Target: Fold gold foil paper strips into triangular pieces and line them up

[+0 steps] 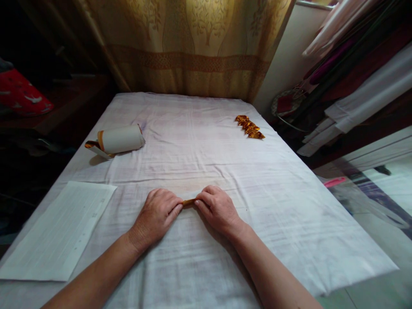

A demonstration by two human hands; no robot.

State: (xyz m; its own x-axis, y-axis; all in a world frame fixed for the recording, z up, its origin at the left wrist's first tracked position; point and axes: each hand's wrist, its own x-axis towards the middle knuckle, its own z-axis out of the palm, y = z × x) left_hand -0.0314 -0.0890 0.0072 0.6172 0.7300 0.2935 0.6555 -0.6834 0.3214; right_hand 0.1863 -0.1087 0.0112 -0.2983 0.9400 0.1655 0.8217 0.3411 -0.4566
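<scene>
Left hand [159,212] and right hand [216,207] near middle of table, just apart, thumbs and fingers of both pinched on one narrow gold-brown strip [189,202]. Strip bridges the short gap between the hands, left hand on its left end, right hand on its right end; ends hidden under fingers. Cannot tell if strip touches the cloth. Both forearms come in from bottom edge.

Table covered by white cloth [193,274], wrinkled, faint checks. Paper roll [122,139] lies on its side, far left of the hands, white outside, gold at the left end, loose flap there. Printed paper sheet [61,231] flat at left edge of table, near left forearm; text too small to read. Shiny gold folded pieces [249,126] in a short row, far right, well apart from the hands.

Patterned curtain [199,64] behind table. Hanging clothes [370,94] on right. Red container [24,92] at far left, on a dark surface.
</scene>
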